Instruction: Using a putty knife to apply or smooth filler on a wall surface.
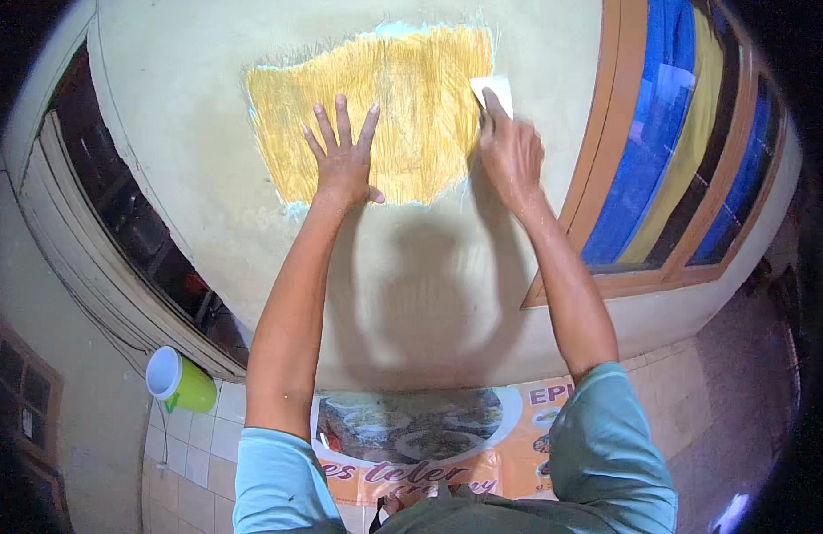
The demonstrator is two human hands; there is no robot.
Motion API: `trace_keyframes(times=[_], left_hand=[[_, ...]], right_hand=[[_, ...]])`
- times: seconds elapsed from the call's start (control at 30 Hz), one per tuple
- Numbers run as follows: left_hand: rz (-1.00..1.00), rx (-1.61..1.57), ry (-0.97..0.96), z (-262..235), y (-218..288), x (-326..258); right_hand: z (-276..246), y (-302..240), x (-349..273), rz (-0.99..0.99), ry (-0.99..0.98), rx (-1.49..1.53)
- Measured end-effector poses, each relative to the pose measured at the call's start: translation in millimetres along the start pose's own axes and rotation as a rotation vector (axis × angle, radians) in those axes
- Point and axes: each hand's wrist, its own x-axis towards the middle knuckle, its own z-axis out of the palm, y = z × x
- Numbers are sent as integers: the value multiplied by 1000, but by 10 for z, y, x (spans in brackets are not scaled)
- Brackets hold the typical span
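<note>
At patch (411, 125) edge, right hand (513, 153) holds scraper (503, 84); open wall (554, 98) rightward.

The bare left hand (344, 171) conceals part of the rough yellow wall patch (420, 107). The bare right hand (516, 160) hides the lower end of the flat white scraper (501, 85). I lose the orange printed banner (511, 476) behind the dark green garment (500, 518); brown wooden window frame (613, 107): cropped above.
</note>
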Motion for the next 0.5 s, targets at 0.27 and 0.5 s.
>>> trace_keyframes(times=[0.27,0.5], left_hand=[[-25,-15,-20,-4,106,27],[-49,37,-12,10,106,56]], right_hand=[[-203,329,-214,2,-99,72],[50,519,-560,19,-65,131]])
